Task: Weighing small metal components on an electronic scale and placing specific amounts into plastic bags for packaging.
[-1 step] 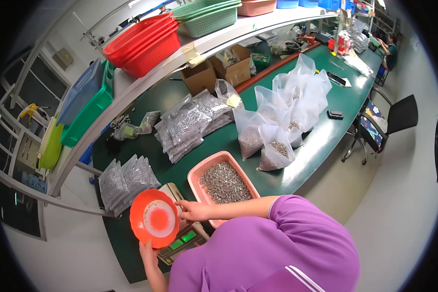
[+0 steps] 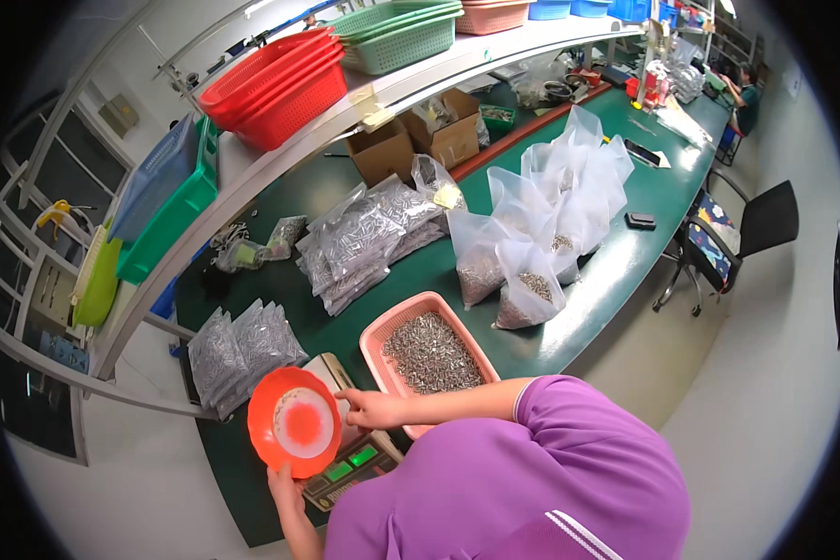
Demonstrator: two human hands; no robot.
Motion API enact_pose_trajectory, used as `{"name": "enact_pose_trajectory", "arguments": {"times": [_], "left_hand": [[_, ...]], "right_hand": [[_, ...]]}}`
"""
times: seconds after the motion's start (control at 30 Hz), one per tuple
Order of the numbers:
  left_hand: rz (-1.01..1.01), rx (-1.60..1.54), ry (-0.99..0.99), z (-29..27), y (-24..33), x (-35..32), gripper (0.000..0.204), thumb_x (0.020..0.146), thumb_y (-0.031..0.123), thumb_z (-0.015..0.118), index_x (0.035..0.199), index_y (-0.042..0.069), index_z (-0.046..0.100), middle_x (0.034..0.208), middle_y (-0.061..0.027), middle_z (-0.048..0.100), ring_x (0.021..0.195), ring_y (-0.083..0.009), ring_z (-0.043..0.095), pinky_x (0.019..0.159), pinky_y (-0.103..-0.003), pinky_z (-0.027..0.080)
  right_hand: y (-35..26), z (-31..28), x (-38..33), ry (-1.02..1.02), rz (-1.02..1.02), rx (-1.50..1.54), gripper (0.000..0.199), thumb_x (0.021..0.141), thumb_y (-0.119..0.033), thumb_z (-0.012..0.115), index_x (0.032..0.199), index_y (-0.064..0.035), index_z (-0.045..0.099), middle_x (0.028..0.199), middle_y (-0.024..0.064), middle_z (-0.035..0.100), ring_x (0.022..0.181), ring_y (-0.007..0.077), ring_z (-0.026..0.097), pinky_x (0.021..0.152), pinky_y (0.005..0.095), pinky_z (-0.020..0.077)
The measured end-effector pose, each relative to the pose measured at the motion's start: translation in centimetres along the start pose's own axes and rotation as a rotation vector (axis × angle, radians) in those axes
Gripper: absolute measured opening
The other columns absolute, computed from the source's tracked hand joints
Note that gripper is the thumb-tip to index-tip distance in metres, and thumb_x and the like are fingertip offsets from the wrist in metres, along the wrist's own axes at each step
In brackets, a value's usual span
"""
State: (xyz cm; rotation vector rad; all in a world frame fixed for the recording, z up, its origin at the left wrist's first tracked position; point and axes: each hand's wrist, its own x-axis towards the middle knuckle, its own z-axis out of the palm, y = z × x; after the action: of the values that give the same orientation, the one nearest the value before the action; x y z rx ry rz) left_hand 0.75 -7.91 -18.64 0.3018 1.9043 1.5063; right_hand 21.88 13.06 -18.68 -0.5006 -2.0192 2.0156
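Note:
My left hand (image 2: 287, 487) grips the lower rim of an orange bowl (image 2: 269, 422) with a scalloped edge, tilted above a weighing scale (image 2: 375, 459). A few small pieces show along the far side of the bowl's pale bottom. My right hand (image 2: 371, 409) is by the bowl's right rim, over the scale, its index finger stretched out and the others partly curled; whether it touches the rim I cannot tell. The scale's display (image 2: 352, 462) glows green. Just beyond my right forearm, a pink plastic basket (image 2: 375, 341) holds a heap of small metal parts (image 2: 431, 353).
Clear bags of metal parts (image 2: 243, 355) lie left of the scale, with a larger pile (image 2: 364, 233) behind. Several open white bags (image 2: 527, 285) stand at the right. Cardboard boxes (image 2: 383, 154) sit beneath a shelf of stacked baskets (image 2: 280, 93). A chair (image 2: 747, 229) stands beyond the table's right edge.
The orange bowl has shifted very slightly left and toward me in my left hand. My right hand has barely moved, and the rest looks the same.

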Motion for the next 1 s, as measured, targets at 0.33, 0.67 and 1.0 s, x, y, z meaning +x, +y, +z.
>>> {"name": "enact_pose_trajectory", "arguments": {"times": [0.33, 0.67, 1.0], "left_hand": [[-0.074, 0.036, 0.088, -2.2, -2.0, 3.0, 0.034, 0.082, 0.015, 0.051, 0.113, 0.005, 0.042, 0.099, -0.0113, 0.056, 0.073, -0.0231, 0.061, 0.047, -0.03, 0.051], [0.101, 0.426, 0.143, -4.8, -2.8, 6.0, 0.026, 0.084, 0.011, 0.051, 0.105, -0.003, 0.045, 0.088, -0.0119, 0.057, 0.054, -0.0169, 0.056, 0.033, -0.024, 0.043], [0.908, 0.947, 0.675, 2.4, 2.1, -0.9, 0.046, 0.088, 0.019, 0.051, 0.126, -0.004, 0.038, 0.122, -0.0237, 0.041, 0.11, -0.0377, 0.044, 0.092, -0.043, 0.038]], "right_hand": [[3.6, -0.4, -6.9, 0.025, 0.265, 0.22, 0.036, 0.087, -0.011, 0.047, 0.122, -0.0016, 0.042, 0.079, 0.0039, 0.056, 0.069, 0.0104, 0.054, 0.06, 0.0239, 0.0457], [3.6, 0.4, -15.4, 0.346, 0.514, 0.146, 0.031, 0.088, -0.016, 0.052, 0.117, -0.0048, 0.049, 0.09, 0.0042, 0.057, 0.078, 0.0113, 0.055, 0.072, 0.0253, 0.0469], [8.4, -4.5, -32.6, 0.534, 0.506, 0.188, 0.03, 0.086, -0.012, 0.053, 0.113, -0.0016, 0.051, 0.093, 0.0074, 0.061, 0.089, 0.0142, 0.057, 0.079, 0.0288, 0.0466]]}}
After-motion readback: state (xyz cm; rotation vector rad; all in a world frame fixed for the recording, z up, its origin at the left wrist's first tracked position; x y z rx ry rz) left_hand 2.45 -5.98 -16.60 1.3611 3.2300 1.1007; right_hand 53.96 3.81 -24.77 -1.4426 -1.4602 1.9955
